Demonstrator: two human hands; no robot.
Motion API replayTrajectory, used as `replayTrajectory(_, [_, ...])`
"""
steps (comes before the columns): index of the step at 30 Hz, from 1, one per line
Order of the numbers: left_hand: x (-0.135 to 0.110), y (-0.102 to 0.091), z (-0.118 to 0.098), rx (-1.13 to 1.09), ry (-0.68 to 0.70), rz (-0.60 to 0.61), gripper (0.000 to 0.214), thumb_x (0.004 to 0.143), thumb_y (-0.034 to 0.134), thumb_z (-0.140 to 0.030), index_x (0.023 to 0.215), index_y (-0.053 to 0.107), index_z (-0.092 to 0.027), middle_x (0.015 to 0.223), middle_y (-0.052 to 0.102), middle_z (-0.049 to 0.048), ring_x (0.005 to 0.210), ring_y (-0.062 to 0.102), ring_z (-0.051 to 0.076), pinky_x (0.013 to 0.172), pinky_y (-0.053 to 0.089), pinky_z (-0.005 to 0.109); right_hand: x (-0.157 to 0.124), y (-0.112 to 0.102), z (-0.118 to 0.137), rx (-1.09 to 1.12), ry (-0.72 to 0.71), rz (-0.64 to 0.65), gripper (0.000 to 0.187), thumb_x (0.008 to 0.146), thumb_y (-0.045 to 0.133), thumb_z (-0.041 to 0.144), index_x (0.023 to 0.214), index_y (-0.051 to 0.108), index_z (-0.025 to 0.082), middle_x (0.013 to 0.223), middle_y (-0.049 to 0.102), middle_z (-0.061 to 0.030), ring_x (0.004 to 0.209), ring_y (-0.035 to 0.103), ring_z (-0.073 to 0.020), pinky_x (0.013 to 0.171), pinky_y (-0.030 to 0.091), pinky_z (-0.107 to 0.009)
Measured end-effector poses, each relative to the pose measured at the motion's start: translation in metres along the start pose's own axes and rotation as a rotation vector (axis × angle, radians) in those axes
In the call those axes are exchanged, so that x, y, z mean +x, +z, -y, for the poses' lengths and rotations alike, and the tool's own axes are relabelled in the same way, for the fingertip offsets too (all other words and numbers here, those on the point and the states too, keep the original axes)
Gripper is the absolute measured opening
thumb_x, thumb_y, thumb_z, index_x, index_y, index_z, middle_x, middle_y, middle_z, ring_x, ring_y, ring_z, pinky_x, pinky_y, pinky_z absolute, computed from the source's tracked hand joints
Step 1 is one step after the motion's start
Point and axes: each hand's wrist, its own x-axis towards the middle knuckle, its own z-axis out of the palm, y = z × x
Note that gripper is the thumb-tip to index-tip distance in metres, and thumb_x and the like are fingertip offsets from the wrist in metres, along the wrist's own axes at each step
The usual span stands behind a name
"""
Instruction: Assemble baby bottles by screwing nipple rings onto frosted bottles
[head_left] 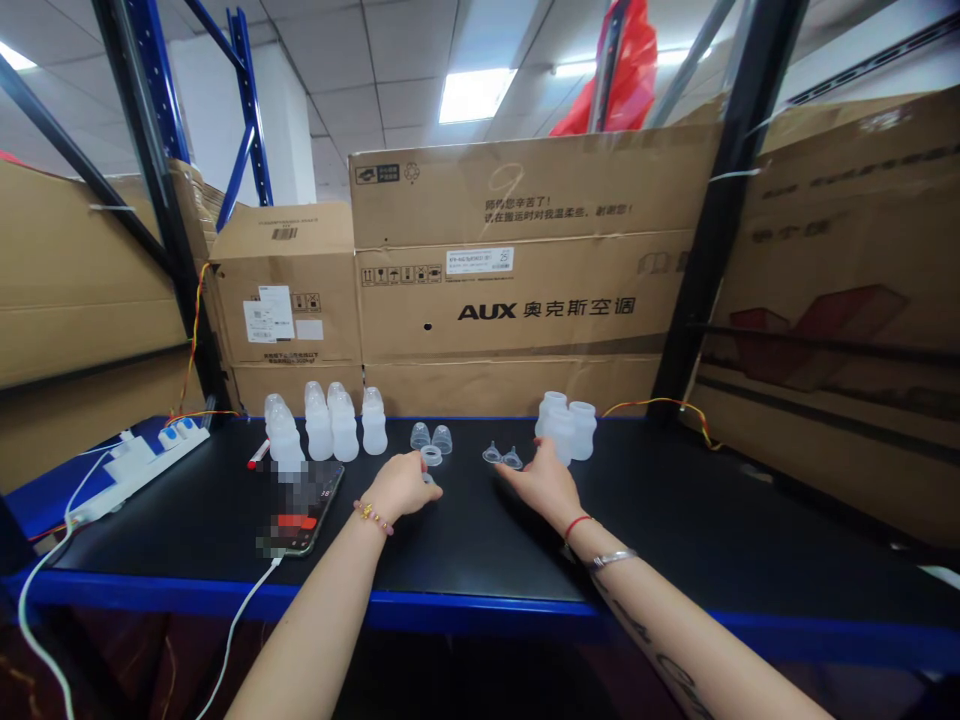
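Observation:
My left hand [403, 486] is closed in a pinch on a translucent bottle collar ring, mostly hidden by the fingers. Just beyond it lies another collar ring [431, 456], with two clear domed caps [442, 439] behind. My right hand [546, 487] is open, thumb and fingers apart. The thumb reaches beside two clear silicone nipples [512, 458] lying on the black surface. Its fingers are in front of several white bottles without tops [582, 430]; whether they touch is unclear. At left stand several capped baby bottles [343, 425].
A charging phone [319, 510] lies left of my left arm, near a red-capped marker [258, 455]. A white power strip [142, 470] is at far left. Cardboard boxes [525, 345] wall the back of the black shelf [675, 540]; blue-and-black posts frame it.

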Motion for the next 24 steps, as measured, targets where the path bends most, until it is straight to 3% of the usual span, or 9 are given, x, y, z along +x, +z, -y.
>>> replayTrajectory(2, [0.000,0.001,-0.002,-0.056,0.026,-0.005,0.040,0.072,0.067,-0.039,0.107,0.063,-0.020,0.109,0.070,0.0089,0.100,0.066,0.024,0.083,0.049,0.029,0.008,0.003,-0.003,-0.028,-0.009,0.012,0.085,0.074,0.066,0.052,0.138,0.035,0.005,0.105,0.068,-0.0183,0.090,0.067,-0.0268,0.069,0.043,-0.030])
replayTrajectory(6, [-0.003,0.000,-0.006,-0.084,0.028,0.012,0.041,0.072,0.068,-0.039,0.108,0.063,-0.019,0.109,0.069,0.0090,0.099,0.066,0.024,0.083,0.049,0.029,0.025,0.013,-0.007,-0.065,-0.127,0.090,0.049,0.080,0.062,0.043,0.117,0.064,0.012,0.104,0.071,-0.0144,0.095,0.066,-0.0258,0.073,0.044,-0.029])
replayTrajectory(12, [-0.005,-0.002,-0.007,-0.079,0.013,0.030,0.043,0.072,0.069,-0.040,0.109,0.063,-0.020,0.111,0.069,0.0089,0.102,0.065,0.025,0.086,0.048,0.030,0.039,0.021,-0.015,0.069,-0.115,0.097,0.039,0.081,0.060,0.037,0.108,0.073,0.013,0.095,0.074,-0.0107,0.088,0.068,-0.0235,0.070,0.045,-0.027])
replayTrajectory(18, [-0.002,0.003,-0.006,-0.140,0.053,0.006,0.036,0.071,0.070,-0.036,0.102,0.064,-0.018,0.103,0.069,0.0098,0.097,0.065,0.025,0.085,0.048,0.031,0.043,0.014,-0.020,0.257,-0.071,-0.038,0.021,0.073,0.062,0.029,0.077,0.078,0.017,0.076,0.074,-0.0089,0.075,0.068,-0.0232,0.066,0.045,-0.029])
replayTrajectory(21, [0.004,0.007,-0.007,-0.294,0.081,-0.042,0.034,0.070,0.072,-0.034,0.098,0.064,-0.016,0.100,0.068,0.0104,0.093,0.064,0.024,0.087,0.048,0.034,0.037,0.008,-0.012,0.393,-0.068,-0.087,0.025,0.072,0.061,0.034,0.077,0.077,0.016,0.062,0.070,-0.0063,0.060,0.063,-0.0194,0.057,0.044,-0.028])
replayTrajectory(24, [0.012,0.010,-0.010,-0.715,0.019,-0.015,0.033,0.074,0.072,-0.031,0.101,0.060,-0.015,0.094,0.066,0.0090,0.083,0.064,0.018,0.080,0.051,0.032,0.027,0.003,0.006,0.735,0.004,-0.081,0.028,0.066,0.070,0.037,0.077,0.074,0.012,0.049,0.061,-0.0022,0.045,0.052,-0.0135,0.046,0.038,-0.025])
